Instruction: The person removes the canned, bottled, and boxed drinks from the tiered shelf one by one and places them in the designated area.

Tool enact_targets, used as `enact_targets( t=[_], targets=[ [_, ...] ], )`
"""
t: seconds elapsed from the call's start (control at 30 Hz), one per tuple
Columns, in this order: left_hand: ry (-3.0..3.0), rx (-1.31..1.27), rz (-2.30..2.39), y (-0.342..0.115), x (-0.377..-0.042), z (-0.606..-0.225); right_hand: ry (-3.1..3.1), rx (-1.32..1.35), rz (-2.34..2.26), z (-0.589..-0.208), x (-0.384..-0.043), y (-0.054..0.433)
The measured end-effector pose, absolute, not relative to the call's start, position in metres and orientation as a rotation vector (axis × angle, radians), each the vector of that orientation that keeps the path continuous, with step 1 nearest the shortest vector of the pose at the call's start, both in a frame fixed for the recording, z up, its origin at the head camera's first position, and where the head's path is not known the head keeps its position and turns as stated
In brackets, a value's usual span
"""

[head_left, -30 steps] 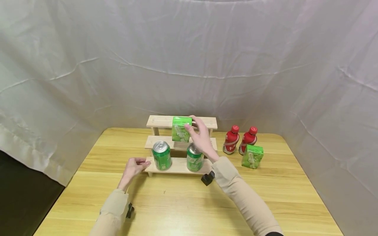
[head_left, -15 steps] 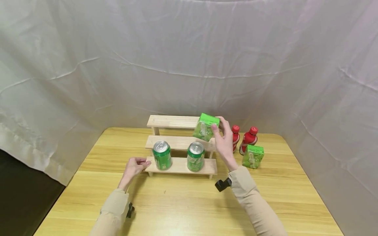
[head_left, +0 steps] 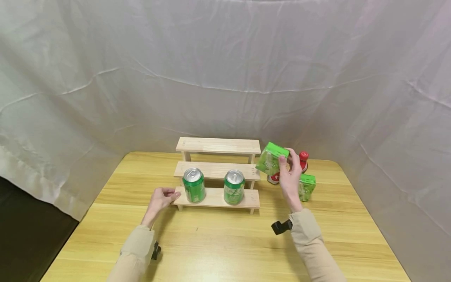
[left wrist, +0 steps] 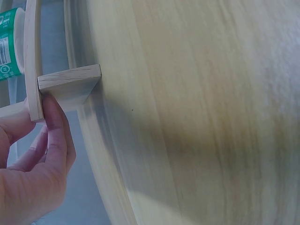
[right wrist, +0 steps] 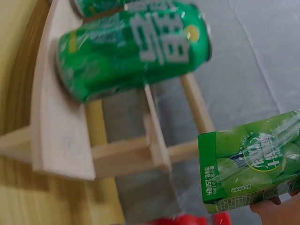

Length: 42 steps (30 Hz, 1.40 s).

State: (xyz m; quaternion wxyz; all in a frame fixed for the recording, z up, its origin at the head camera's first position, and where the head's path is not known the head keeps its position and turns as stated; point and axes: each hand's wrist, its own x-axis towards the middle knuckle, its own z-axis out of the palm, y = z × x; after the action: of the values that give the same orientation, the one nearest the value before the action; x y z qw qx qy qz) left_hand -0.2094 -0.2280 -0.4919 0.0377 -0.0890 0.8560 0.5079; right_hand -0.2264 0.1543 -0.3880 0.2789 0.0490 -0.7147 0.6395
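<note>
Evidently the green carton point(head_left: 269, 160) hangs tilted above the counter point(head_left: 225, 244), just right of the wooden rack point(head_left: 214, 196), with the right hand point(head_left: 291, 178) clamped on one side. It should feel light to middling, stiff at the folded edges but softer across the panels, its coating a little slick; a firm hold on opposite sides seems best, without squeezing. The left hand point(head_left: 159, 203) pinches the bottom shelf's left end.
</note>
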Motion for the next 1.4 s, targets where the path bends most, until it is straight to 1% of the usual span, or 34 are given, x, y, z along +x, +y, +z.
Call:
enact_targets(
  t=[0.17,0.4,0.47,0.6,0.87,1.0,1.4],
  targets=[
    [2.646,-0.260,1.559,-0.228,-0.210,-0.492,-1.984,0.049,1.658,-0.406,-0.229,0.169],
    [2.650,-0.268,1.547,-0.227,-0.209,-0.492,-2.053,0.016,1.589,-0.423,-0.232,0.181],
    [2.653,-0.269,1.543,-0.228,-0.209,-0.492,-2.075,-0.002,1.590,-0.435,-0.237,0.185],
    [2.650,-0.285,1.538,-0.228,-0.210,-0.493,-2.119,0.009,1.549,-0.461,-0.250,0.195],
    [2.646,-0.297,1.531,-0.228,-0.211,-0.494,-2.171,0.077,1.519,-0.487,-0.256,0.203],
    [2.657,-0.284,1.527,-0.228,-0.210,-0.494,-2.180,0.114,1.479,-0.495,-0.258,0.205],
    [2.671,-0.267,1.521,-0.228,-0.211,-0.495,-2.340,0.028,1.487,-0.501,-0.264,0.205]
  ],
)
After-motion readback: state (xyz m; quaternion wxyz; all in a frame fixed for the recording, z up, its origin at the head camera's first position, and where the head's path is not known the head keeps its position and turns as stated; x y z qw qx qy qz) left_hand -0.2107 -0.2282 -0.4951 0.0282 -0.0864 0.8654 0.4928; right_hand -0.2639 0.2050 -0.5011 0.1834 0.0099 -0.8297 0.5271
